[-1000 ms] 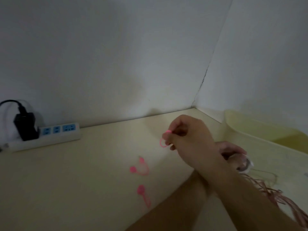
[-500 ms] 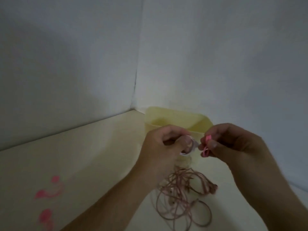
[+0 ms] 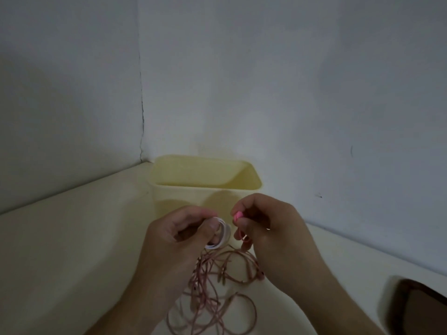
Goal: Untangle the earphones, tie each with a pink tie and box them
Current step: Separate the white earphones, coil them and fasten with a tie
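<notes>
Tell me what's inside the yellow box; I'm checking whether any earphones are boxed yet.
Only the bare inner far wall of the yellow box shows, with no earphones visible. Its near wall hides the bottom, so anything lying low inside cannot be seen.

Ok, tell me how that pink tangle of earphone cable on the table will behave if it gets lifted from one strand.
The pink earphone cable is thin and lies in loose overlapping loops, so it will probably sag limply. The loops cross each other, so one strand would likely drag the whole tangle along. It looks light and should not resist, though the loops may snag.
</notes>
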`<action>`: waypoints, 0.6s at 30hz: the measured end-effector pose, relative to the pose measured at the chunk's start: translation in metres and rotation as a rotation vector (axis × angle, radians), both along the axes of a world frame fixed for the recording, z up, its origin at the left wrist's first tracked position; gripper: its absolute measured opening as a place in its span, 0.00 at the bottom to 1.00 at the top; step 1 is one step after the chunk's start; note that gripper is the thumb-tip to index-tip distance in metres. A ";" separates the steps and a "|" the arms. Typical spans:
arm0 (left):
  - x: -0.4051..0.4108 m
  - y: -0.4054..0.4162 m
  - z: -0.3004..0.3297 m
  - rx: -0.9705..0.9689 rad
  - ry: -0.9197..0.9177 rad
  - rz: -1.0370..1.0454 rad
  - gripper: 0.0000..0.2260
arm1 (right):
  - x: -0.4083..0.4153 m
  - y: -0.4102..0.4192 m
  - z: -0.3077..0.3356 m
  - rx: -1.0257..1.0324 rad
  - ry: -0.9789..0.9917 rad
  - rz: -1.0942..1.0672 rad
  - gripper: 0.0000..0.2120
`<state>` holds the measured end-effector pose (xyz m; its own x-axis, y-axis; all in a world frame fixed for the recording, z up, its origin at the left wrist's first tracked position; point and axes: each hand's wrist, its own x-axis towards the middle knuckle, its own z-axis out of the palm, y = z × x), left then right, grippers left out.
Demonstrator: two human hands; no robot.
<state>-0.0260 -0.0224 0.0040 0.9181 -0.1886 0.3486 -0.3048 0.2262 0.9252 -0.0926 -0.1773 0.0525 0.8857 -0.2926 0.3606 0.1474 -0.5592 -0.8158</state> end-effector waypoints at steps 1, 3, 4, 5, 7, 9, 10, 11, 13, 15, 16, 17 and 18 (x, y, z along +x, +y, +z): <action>-0.001 0.000 0.000 0.001 -0.004 -0.005 0.08 | 0.001 0.002 -0.001 -0.005 0.005 0.009 0.14; -0.002 0.000 0.000 -0.001 -0.012 -0.018 0.08 | 0.002 0.005 -0.003 -0.005 0.010 0.019 0.13; -0.002 0.000 0.001 -0.004 -0.015 -0.020 0.08 | 0.002 0.006 -0.003 -0.003 0.011 0.019 0.13; -0.002 0.001 0.001 -0.002 -0.017 -0.019 0.08 | 0.002 0.006 -0.004 0.006 0.009 0.012 0.14; -0.002 0.001 0.002 -0.006 -0.018 -0.016 0.08 | 0.002 0.006 -0.004 0.023 0.005 -0.016 0.14; -0.002 0.001 0.003 -0.006 -0.022 -0.015 0.07 | 0.001 0.005 -0.002 0.012 -0.012 -0.032 0.15; -0.003 0.001 0.003 -0.005 -0.027 -0.015 0.06 | 0.000 0.006 -0.002 -0.009 -0.018 -0.033 0.15; -0.003 0.001 0.003 -0.005 -0.032 -0.020 0.06 | -0.001 0.006 -0.001 -0.033 -0.022 -0.030 0.15; -0.005 0.000 0.004 -0.008 -0.037 -0.036 0.07 | -0.002 0.008 -0.001 -0.091 -0.032 -0.021 0.14; -0.006 0.000 0.004 -0.020 -0.035 -0.063 0.07 | -0.003 0.009 -0.001 -0.167 -0.078 -0.025 0.12; -0.006 0.000 0.005 -0.028 -0.035 -0.078 0.07 | -0.003 0.010 -0.002 -0.196 -0.112 -0.032 0.11; -0.007 0.000 0.006 -0.033 -0.034 -0.089 0.07 | -0.004 0.011 -0.002 -0.206 -0.132 -0.037 0.11; -0.007 0.001 0.006 -0.038 -0.034 -0.094 0.07 | -0.005 0.011 -0.002 -0.207 -0.133 -0.042 0.11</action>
<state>-0.0325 -0.0216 0.0104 0.8845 -0.2598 0.3874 -0.3112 0.2899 0.9050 -0.0973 -0.1660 0.0509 0.8150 -0.2360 0.5293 0.2191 -0.7201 -0.6584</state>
